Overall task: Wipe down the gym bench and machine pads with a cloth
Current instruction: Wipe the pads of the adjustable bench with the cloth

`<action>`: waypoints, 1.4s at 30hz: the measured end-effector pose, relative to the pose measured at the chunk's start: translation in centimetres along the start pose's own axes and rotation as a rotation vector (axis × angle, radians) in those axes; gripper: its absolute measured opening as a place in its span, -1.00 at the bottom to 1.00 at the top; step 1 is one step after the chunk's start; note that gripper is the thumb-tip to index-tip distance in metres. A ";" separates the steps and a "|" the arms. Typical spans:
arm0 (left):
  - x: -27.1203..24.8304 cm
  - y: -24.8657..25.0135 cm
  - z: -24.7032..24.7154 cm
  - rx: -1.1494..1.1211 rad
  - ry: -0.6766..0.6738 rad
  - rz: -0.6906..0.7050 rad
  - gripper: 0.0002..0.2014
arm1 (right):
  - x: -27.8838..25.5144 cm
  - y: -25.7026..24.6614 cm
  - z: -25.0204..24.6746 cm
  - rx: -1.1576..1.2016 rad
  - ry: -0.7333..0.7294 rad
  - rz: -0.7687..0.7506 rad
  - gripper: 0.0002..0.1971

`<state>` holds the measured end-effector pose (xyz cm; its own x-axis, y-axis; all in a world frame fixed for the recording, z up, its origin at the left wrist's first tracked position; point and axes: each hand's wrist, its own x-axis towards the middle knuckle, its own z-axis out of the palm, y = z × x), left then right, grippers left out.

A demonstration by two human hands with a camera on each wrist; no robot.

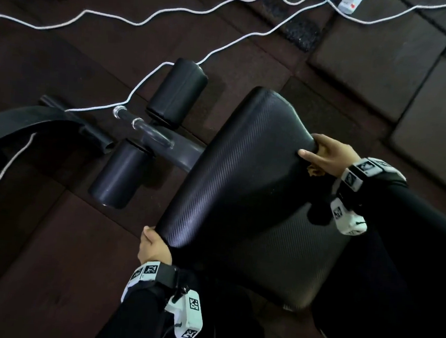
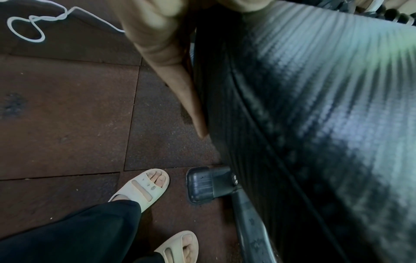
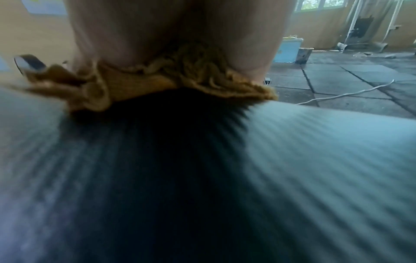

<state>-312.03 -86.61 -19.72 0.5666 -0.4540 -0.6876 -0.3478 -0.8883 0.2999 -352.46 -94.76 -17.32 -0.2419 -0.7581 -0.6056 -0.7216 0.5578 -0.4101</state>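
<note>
The black ribbed bench pad (image 1: pixel 242 183) fills the middle of the head view. My left hand (image 1: pixel 151 246) grips its near left edge, fingers curled under the rim; in the left wrist view one finger (image 2: pixel 180 85) lies along the side of the pad (image 2: pixel 315 89). My right hand (image 1: pixel 324 155) sits on the far right edge with the thumb stretched across the top. A bunched mustard-yellow cloth (image 1: pixel 314 172) is held under its palm. In the right wrist view the cloth (image 3: pixel 157 83) is squeezed between the hand (image 3: pixel 175 26) and the pad (image 3: pixel 202 178).
Two black roller pads (image 1: pixel 177 90) (image 1: pixel 117 174) sit on the bench frame (image 1: pixel 183 153) beyond the pad. White cables (image 1: pixel 148 21) trail over the dark rubber floor tiles to a power strip (image 1: pixel 351 0). My sandalled feet (image 2: pixel 144 188) stand beside the bench foot (image 2: pixel 207 185).
</note>
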 end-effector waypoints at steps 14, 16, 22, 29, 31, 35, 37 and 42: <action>0.0 0.1 0.0 0.057 0.017 0.015 -0.45 | -4.4 6.6 -0.3 -0.070 0.058 -0.059 -0.40; -0.1 0.1 0.0 0.062 0.020 0.014 -0.45 | -5.8 8.3 -0.4 -0.064 0.076 -0.016 -0.40; 0.2 -0.1 -0.1 0.104 0.024 0.045 -0.41 | -4.9 7.3 0.1 -0.003 0.083 0.038 -0.50; 0.8 -0.5 -0.4 0.137 0.000 0.044 -0.36 | -6.7 10.4 1.7 0.173 0.244 0.147 -0.58; 0.9 -0.6 -0.3 0.147 0.005 0.049 -0.35 | -7.6 11.3 2.9 0.242 0.321 0.210 -0.57; 1.2 -0.7 -0.2 0.163 0.009 0.055 -0.35 | -9.9 11.4 5.9 0.462 0.408 0.307 -0.49; 1.6 -0.8 -0.3 0.175 -0.001 0.059 -0.35 | -11.7 10.9 8.0 0.559 0.432 0.353 -0.44; 2.3 -1.0 -0.6 0.220 -0.049 0.076 -0.34 | -18.6 8.4 14.3 0.711 0.471 0.383 -0.37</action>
<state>-309.91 -86.82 -21.23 0.4975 -0.5106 -0.7012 -0.5454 -0.8128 0.2048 -344.70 -71.19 -19.29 -0.7316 -0.4517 -0.5106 -0.0096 0.7558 -0.6547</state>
